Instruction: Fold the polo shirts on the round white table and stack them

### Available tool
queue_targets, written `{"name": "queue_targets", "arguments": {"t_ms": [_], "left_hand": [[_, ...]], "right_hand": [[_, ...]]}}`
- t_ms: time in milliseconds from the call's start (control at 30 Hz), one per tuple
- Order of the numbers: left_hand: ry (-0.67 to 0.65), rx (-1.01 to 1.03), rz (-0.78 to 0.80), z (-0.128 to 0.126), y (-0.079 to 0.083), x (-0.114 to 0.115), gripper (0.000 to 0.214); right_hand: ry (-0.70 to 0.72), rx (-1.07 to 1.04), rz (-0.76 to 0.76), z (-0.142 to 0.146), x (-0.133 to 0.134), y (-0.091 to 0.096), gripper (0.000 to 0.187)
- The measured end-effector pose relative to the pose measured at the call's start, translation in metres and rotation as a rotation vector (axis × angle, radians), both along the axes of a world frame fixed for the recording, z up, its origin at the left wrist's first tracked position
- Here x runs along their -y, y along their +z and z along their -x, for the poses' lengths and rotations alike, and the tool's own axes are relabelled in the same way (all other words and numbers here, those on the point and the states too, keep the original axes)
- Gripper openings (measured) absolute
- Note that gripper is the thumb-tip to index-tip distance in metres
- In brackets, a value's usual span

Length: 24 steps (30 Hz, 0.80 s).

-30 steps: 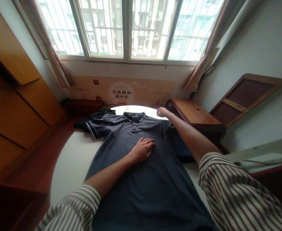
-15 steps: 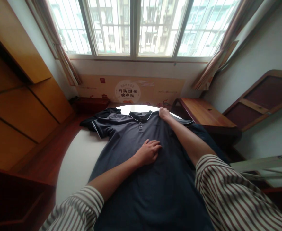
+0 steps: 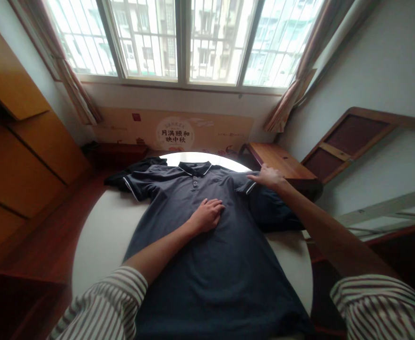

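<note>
A dark grey-blue polo shirt lies spread front side up on a round white table, its collar at the far edge. My left hand rests on the chest of the shirt, fingers extended and holding nothing. Beside the white-trimmed sleeve on the right is my right hand, thumb and fingers apart. Whether its thumb touches the sleeve I cannot tell.
Black folded cloth lies at the table's far left, and a dark navy garment at its right. Beyond stand a wooden side table and a barred window. Orange cabinets line the left.
My right hand has gone from the shirt's shoulder outward to the right sleeve, which now lies spread. My left hand stays on the chest. The view has shifted to the right.
</note>
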<state>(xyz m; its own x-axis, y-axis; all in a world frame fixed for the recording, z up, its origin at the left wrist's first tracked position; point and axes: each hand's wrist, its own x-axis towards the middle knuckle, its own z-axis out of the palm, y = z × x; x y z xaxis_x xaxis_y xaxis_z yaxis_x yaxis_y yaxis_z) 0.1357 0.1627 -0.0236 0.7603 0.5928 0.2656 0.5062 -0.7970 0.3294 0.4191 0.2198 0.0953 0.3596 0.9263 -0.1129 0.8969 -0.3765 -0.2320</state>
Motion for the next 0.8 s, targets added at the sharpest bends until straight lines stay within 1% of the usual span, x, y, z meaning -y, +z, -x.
{"name": "queue_targets", "arguments": {"t_ms": [67,100,133,200,233,300,400,467,567,633,667,733,800], "left_hand": [[0.000,0.001,-0.009,0.000,0.000,0.000,0.038],[0.002,0.003,-0.015,0.001,0.000,0.000,0.037],[0.003,0.005,-0.021,0.001,-0.001,0.000,0.037],[0.002,0.009,-0.029,0.000,-0.001,0.000,0.037],[0.000,0.011,-0.031,0.000,-0.001,0.000,0.037],[-0.001,0.016,-0.033,0.000,-0.001,0.000,0.036],[0.004,0.014,-0.028,-0.001,-0.001,0.000,0.036],[0.005,0.012,-0.023,-0.001,-0.001,0.000,0.036],[0.006,0.017,-0.029,-0.001,-0.002,0.000,0.036],[0.008,0.024,-0.034,-0.001,-0.002,-0.001,0.036],[0.010,0.027,-0.035,-0.001,-0.003,-0.001,0.036],[0.008,0.031,-0.031,-0.002,-0.003,-0.001,0.036],[0.002,0.030,-0.022,-0.002,-0.003,-0.001,0.037]], "right_hand": [[-0.062,-0.140,0.054,-0.002,0.009,-0.002,0.101],[-0.097,-0.215,0.049,0.000,0.011,-0.005,0.103],[-0.117,-0.279,0.022,0.003,0.011,-0.009,0.104],[-0.143,-0.334,-0.082,0.009,0.008,-0.018,0.103],[-0.152,-0.329,-0.135,0.011,0.006,-0.021,0.099],[-0.147,-0.278,-0.212,0.014,-0.001,-0.024,0.085],[-0.117,-0.184,-0.326,0.019,-0.014,-0.015,0.067],[-0.062,-0.129,-0.375,0.027,-0.025,-0.006,0.064],[0.083,-0.091,-0.361,0.049,-0.044,0.000,0.066],[0.168,-0.083,-0.313,0.064,-0.057,-0.002,0.063],[0.187,-0.075,-0.293,0.070,-0.063,-0.005,0.058],[0.177,-0.045,-0.260,0.075,-0.076,-0.011,0.043],[0.129,-0.011,-0.217,0.073,-0.086,-0.017,0.034]]}}
